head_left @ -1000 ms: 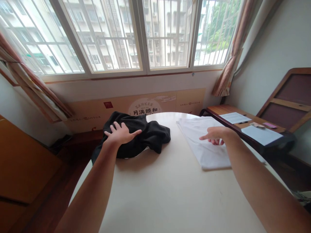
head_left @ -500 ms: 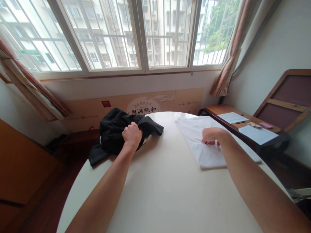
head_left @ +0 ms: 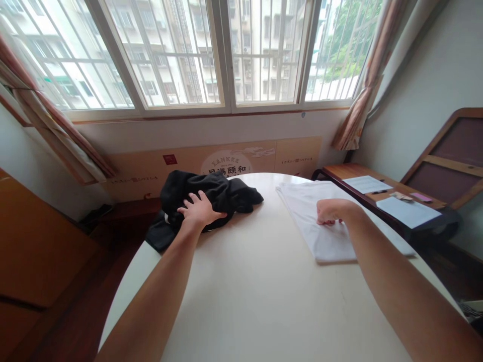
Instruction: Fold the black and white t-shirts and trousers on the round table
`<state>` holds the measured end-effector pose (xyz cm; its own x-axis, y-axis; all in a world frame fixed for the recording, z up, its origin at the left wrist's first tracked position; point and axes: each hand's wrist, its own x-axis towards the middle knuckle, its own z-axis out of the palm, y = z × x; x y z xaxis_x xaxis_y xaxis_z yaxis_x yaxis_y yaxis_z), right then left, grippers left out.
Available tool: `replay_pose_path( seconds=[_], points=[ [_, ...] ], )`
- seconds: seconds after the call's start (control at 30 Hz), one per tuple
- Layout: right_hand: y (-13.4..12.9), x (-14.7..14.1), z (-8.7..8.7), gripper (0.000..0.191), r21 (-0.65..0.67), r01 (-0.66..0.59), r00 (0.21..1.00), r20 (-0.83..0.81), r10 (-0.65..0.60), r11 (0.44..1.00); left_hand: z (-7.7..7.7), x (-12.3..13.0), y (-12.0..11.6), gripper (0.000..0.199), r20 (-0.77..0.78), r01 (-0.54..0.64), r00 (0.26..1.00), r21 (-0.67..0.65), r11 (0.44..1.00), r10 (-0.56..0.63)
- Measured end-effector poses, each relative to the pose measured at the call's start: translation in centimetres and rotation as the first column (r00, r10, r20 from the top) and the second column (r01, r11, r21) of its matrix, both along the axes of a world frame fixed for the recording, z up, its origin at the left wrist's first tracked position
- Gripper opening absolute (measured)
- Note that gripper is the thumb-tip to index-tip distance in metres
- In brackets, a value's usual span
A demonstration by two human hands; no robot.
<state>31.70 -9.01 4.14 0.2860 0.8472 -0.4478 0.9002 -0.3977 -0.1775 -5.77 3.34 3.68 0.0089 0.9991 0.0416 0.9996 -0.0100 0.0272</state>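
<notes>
Legible txt on one item only: tan cardboard panel (head_left: pixel 190 157). Pale round emblem (head_left: pixel 208 160) at its centre: arched caps "ZANKEE", last ltr blurred. Directly below, v. small line, appears to start "SINCE", remainder illeg. Under that, lg blk Chinese chars "月满颐和", lower edges partly hidden. Red square seal (head_left: pixel 169 159), L of emblem: marks present, illeg. L script line (head_left: pixel 135 180) & R script line (head_left: pixel 297 161): neither readable. Paper sheets (head_left: pixel 368 184) on side table (head_left: pixel 341 171), far R: print too faint to read

Barred win. (head_left: pixel 226 75), printed panel (head_left: pixel 258 157) below, side tbl. (head_left: pixel 344 171) w/ papers (head_left: pixel 409 211)
</notes>
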Motion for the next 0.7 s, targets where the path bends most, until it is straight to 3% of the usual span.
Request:
replay_pose_path(
  seconds=[0.17, 0.43, 0.5, 0.6, 0.7],
  points=[
    [-0.5, -0.5, 0.9, 0.019, -0.059, -0.039, 0.999, 0.025, 0.04, 0.998, -1.1, 1.7, -0.4, 0.12, 0.025, -0.079, 0.997, 0.204, 0.976, 0.075],
    [-0.8, 1.2, 1.7, 0.007, 0.05, -0.115, 0.991, -0.069, 0.118, 0.992, -0.4, 2.3, -1.0, 0.118, 0.004, -0.091, 0.996, 0.134, 0.987, 0.091],
    [-0.8, 1.9, 1.8, 0.006, 0.103, -0.105, 0.985, -0.126, 0.118, 0.989, 0.3, 2.3, -0.9, 0.115, 0.025, -0.1, 0.995, 0.102, 0.99, 0.098],
    [-1.0, 2.7, 2.1, 0.009, 0.147, -0.068, 0.981, -0.17, 0.093, 0.987, 2.4, 0.9, 0.1, 0.109, 0.177, -0.102, 0.98, 0.077, 0.992, 0.087],
    [-1.2, 2.7, 2.4, 0.01, 0.138, -0.049, 0.979, -0.189, 0.074, 0.989, 4.4, -3.3, 2.0, 0.103, 0.35, -0.203, 0.932, 0.273, 0.94, 0.1]
  ],
)
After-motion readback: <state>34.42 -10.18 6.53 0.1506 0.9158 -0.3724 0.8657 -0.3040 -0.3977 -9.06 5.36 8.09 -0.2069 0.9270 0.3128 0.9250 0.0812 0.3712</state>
